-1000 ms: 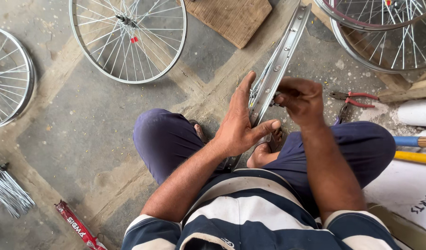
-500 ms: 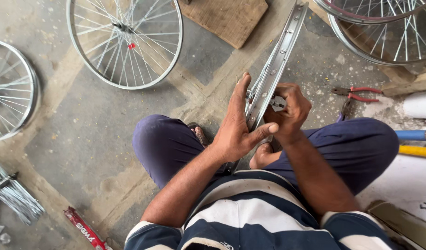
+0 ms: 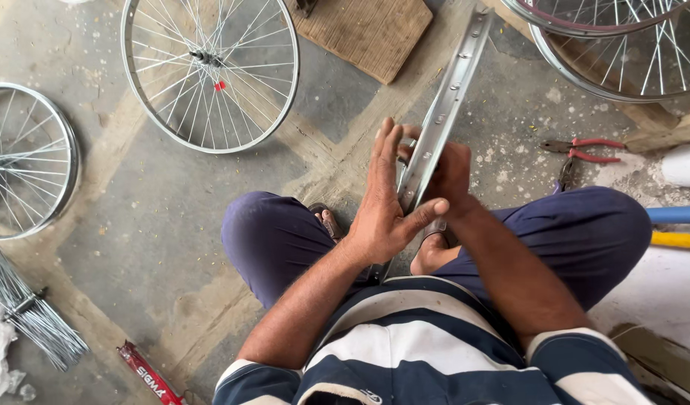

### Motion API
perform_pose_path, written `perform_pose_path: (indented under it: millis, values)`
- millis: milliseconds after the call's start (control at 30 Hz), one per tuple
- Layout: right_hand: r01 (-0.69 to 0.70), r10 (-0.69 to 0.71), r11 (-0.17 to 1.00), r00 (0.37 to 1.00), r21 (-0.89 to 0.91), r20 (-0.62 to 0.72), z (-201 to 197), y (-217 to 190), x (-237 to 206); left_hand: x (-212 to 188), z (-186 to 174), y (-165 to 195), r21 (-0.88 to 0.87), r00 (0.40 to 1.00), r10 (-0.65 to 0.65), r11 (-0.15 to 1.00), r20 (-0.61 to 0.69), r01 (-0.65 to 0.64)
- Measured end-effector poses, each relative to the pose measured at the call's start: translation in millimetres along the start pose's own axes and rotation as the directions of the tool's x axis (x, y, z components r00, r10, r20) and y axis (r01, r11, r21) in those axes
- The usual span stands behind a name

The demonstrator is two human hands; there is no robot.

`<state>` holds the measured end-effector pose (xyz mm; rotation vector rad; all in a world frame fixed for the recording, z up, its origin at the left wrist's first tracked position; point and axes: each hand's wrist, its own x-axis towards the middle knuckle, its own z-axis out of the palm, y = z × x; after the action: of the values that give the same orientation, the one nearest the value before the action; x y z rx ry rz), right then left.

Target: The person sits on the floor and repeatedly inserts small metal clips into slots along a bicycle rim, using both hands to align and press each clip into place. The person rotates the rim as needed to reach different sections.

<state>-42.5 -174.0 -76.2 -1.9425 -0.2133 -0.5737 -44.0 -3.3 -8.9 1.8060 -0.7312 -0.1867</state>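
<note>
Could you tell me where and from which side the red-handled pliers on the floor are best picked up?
Take the pliers by the two red handles, coming from straight above. They lie flat on the concrete with the handles slightly spread and pointing right, bare floor around them, so a pinch across both handles should close them into one grip, clear of the metal nose on the left.

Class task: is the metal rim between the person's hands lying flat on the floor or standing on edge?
On edge. The bare rim shows its narrow inner channel, rising from the lap between the left hand and right hand, unlike the spoked wheel lying flat.
</note>
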Motion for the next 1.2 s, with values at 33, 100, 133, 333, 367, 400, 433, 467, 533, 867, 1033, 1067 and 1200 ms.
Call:
perform_pose_path:
  millis: [33, 100, 133, 333, 367, 400, 433, 467, 533, 867, 1033, 1067, 1200]
  values:
    - [-0.139, 0.108, 0.964, 0.984, 0.227, 0.142, -9, 2, 3, -1, -1, 0, 0.002, 1.000, -0.008, 1.000, 0.002, 0.008]
    - [-0.456, 0.192, 0.697, 0.862, 0.553, 0.469, -33, 7, 15, -2, -3, 0, 0.006, 1.000, -0.022, 1.000, -0.004, 0.022]
    - [-0.546, 0.181, 0.610, 0.802, 0.574, 0.569, -45, 10, 22, -3, -3, 0, -0.011, 1.000, -0.023, 1.000, 0.000, 0.023]
    - [-0.498, 0.289, 0.811, 0.797, 0.307, 0.530, -60, 1, 27, -4, -1, 1, -0.103, 0.997, -0.065, 0.992, 0.028, 0.068]
    - [-0.321, 0.265, 0.944, 0.872, 0.073, 0.412, -55, -5, 22, -4, -1, 1, -0.097, 0.998, -0.053, 0.994, 0.020, 0.054]
    - [-0.145, 0.199, 0.971, 0.931, -0.191, 0.307, -51, -11, 19, -4, -2, 1, -0.090, 0.999, -0.045, 0.995, 0.010, 0.046]
    - [-0.132, 0.162, 0.983, 0.950, -0.126, 0.268, -48, -17, 17, -4, -2, 2, -0.089, 0.998, -0.065, 0.994, 0.016, 0.066]
    - [-0.116, 0.127, 0.991, 0.967, -0.063, 0.222, -46, -23, 15, -4, -3, 2, -0.089, 0.996, -0.082, 0.993, 0.024, 0.084]
    - [-0.106, 0.107, 0.994, 0.973, -0.014, 0.203, -49, -33, 17, -3, -4, 2, -0.092, 0.994, -0.104, 0.990, 0.035, 0.106]
    - [0.195, -0.259, 0.888, 0.961, -0.417, -0.100, -23, -49, 29, 1, -3, 8, -0.139, 0.990, -0.138, 0.980, 0.041, 0.142]
    - [0.103, -0.108, 0.992, 0.992, -0.073, -0.065, -23, -30, 10, -15, -7, 7, -0.085, 0.995, -0.104, 0.991, 0.002, 0.104]
    - [0.006, -0.006, 0.995, 1.000, 0.100, 0.002, -26, -22, 7, -23, -9, 6, -0.041, 1.000, -0.030, 0.999, -0.008, 0.029]
    - [-0.082, 0.072, 0.985, 0.995, 0.148, 0.072, -34, 12, -4, -54, -7, -3, -0.138, 0.999, 0.007, 0.990, 0.046, -0.001]
